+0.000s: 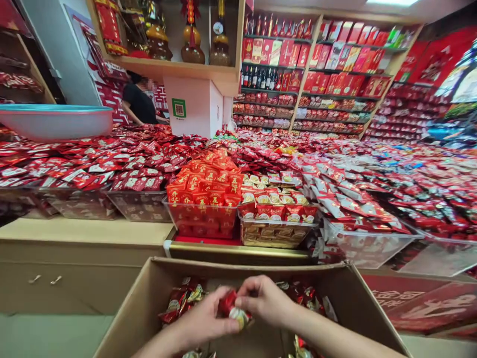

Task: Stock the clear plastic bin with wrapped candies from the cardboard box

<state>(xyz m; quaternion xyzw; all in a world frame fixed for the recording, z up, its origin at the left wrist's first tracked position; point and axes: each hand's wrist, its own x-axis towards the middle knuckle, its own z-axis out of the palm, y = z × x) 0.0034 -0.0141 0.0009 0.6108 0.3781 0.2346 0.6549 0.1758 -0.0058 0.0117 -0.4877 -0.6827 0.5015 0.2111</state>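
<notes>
Over an open cardboard box [179, 266], my left hand [214, 315] is closed around a red and gold wrapped candy [233, 306]. My right hand [263, 301] pinches the upper right part of the same candy between thumb and fingers. Similar wrapped candies [177, 301] lie along the left inside of the box, and more candies [303, 293] lie at its right side. The brown bottom shows between them. My forearms hide part of the box's contents.
Behind the box stand clear bins of red packets [210, 189] and gold-and-red packets [278, 211]. More filled bins [365, 204] spread right. A beige cabinet [89, 273] is at left, a pale blue basin [55, 119] above. A person [139, 102] stands in back.
</notes>
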